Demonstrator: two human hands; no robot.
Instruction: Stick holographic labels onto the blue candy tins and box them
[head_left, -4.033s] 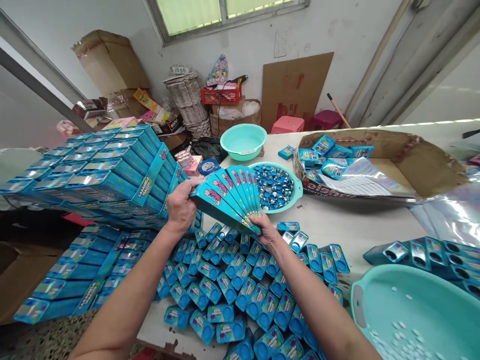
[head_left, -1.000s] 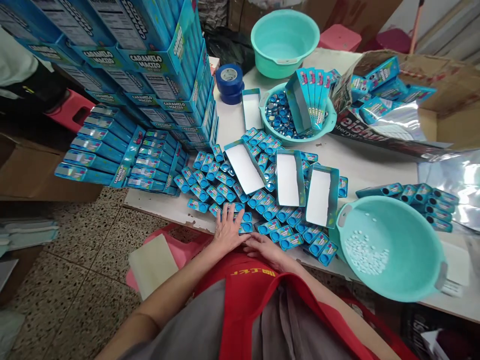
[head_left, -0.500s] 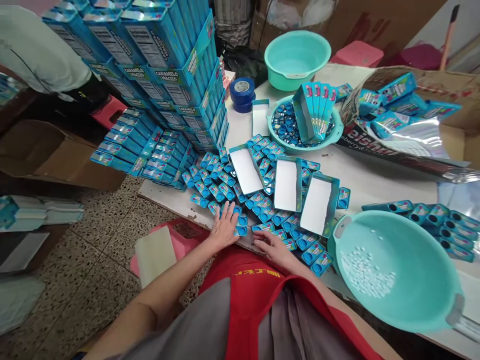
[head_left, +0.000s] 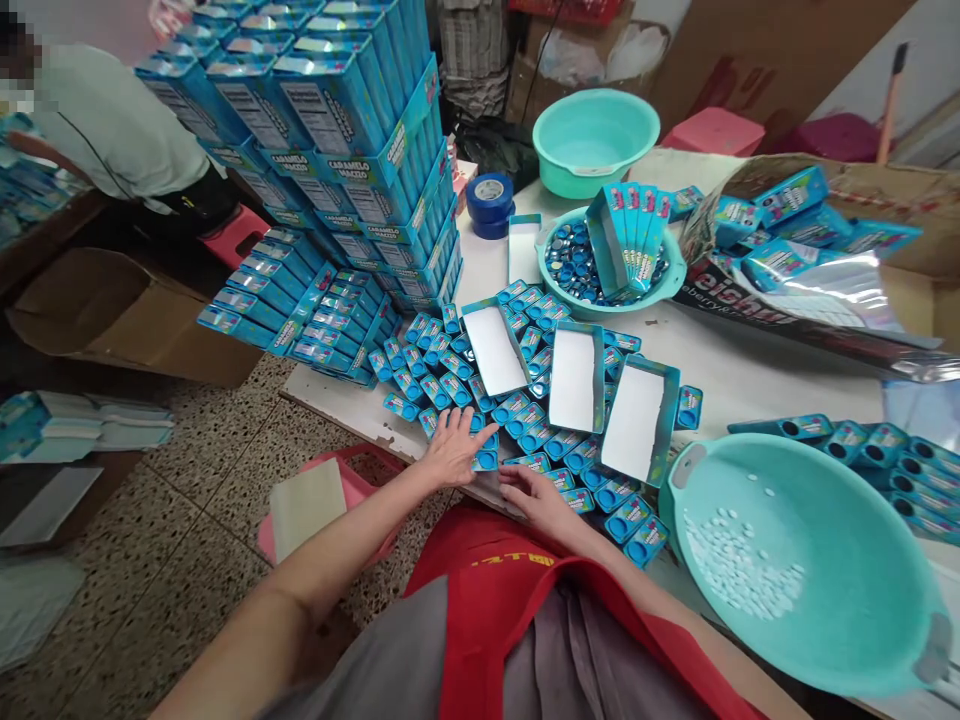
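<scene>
Palm down with fingers spread, the left hand [head_left: 454,450] is resting over the near edge of the crowded blue containers [head_left: 487,461], gripping nothing visible; whether its fingertips are pressing on them cannot be told. Its thumb is pointing toward the right hand [head_left: 538,500], which is lying half open just beside them, holding nothing visible. One container is showing between the hands, closer to the left, its oblong top running roughly sideways. Beyond, three shallow trays [head_left: 498,350] are lying across others, and a wide basin [head_left: 847,560] is standing rightward.
</scene>
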